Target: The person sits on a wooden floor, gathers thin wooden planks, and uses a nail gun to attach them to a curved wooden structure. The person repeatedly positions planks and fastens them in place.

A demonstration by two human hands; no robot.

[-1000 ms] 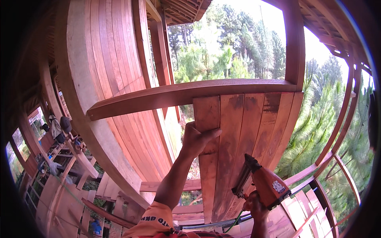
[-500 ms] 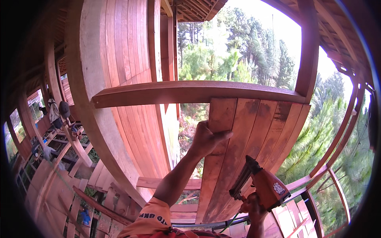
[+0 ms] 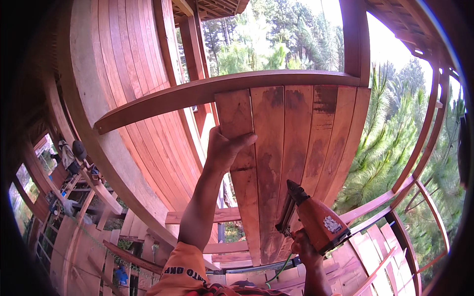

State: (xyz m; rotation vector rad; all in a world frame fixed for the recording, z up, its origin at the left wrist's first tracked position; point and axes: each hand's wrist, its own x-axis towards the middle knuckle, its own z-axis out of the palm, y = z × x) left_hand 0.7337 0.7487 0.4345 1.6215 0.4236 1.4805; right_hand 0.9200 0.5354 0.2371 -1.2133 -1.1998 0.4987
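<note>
The long board (image 3: 244, 197) at the left end of the row is held at its left edge by the left hand (image 3: 222, 150), with the thumb laid on its face and the fingers hidden. Its long side runs from the beam (image 3: 237, 83) at the far end down toward the near side. The orange nail gun (image 3: 323, 224) is gripped by the right hand (image 3: 307, 249), nearer and to the right, apart from this board's edge.
</note>
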